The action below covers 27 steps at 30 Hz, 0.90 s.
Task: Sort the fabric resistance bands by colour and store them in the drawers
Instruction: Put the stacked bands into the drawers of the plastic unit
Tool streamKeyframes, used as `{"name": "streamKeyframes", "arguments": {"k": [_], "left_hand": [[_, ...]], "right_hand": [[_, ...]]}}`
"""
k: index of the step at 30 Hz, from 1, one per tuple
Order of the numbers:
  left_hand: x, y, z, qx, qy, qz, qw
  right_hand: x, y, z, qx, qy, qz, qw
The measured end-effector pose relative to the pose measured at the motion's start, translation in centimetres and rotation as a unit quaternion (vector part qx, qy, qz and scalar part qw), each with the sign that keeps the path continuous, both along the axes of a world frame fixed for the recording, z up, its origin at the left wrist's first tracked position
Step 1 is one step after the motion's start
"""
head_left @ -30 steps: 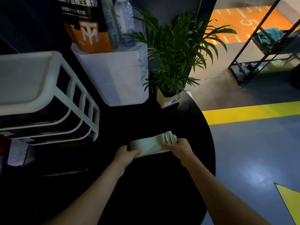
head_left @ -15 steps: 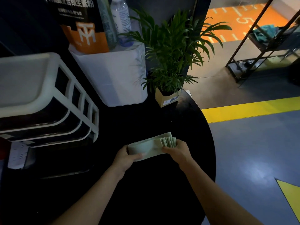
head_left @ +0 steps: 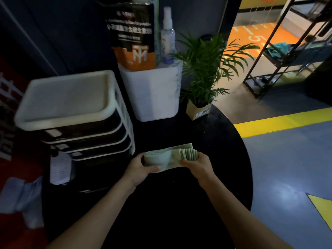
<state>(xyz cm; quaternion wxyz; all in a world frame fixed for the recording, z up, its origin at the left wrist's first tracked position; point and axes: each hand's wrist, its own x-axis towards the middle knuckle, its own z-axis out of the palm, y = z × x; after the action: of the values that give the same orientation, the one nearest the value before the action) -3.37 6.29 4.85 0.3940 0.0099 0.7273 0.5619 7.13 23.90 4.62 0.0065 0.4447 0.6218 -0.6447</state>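
Observation:
A stack of pale green fabric resistance bands (head_left: pixel 167 157) is held over the round black table (head_left: pixel 224 159). My left hand (head_left: pixel 142 165) grips the stack's left end, thumb on top. My right hand (head_left: pixel 197 164) grips its right end, where several folded band edges fan out. To the left stands a white drawer unit (head_left: pixel 71 112) with dark drawers, all pushed in.
A white bin (head_left: pixel 154 94) with a black and orange bag and a spray bottle (head_left: pixel 168 36) stands behind the bands. A potted plant (head_left: pixel 203 74) sits at the back right. A white power strip (head_left: pixel 60 167) lies below the drawers. The table edge curves round on the right.
The view has swung left and up, bringing the drawer unit's front into sight. Both hands keep their hold on the green bands, which sit a little nearer the drawers.

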Motion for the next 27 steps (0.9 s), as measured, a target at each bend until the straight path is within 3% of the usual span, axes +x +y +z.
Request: {"name": "streamKeyframes", "arguments": {"k": [13,23,27], "left_hand": [[-6.0,-15.2,-0.1,-0.047,0.079,0.009,0.996],[-8.7,-18.7,-4.6,-0.172,0.09,0.049,0.98],[-8.2,-18.3,-4.5,-0.224,0.156,0.013,0.962]], "right_hand": [[-7.2,-15.5,0.4,0.032,-0.013,0.014,0.999],[-11.8,-19.6,-2.3,0.086,-0.123,0.082,0.985],[-12.5,-20.3,-2.9,0.116,-0.158,0.099,0.976]]}}
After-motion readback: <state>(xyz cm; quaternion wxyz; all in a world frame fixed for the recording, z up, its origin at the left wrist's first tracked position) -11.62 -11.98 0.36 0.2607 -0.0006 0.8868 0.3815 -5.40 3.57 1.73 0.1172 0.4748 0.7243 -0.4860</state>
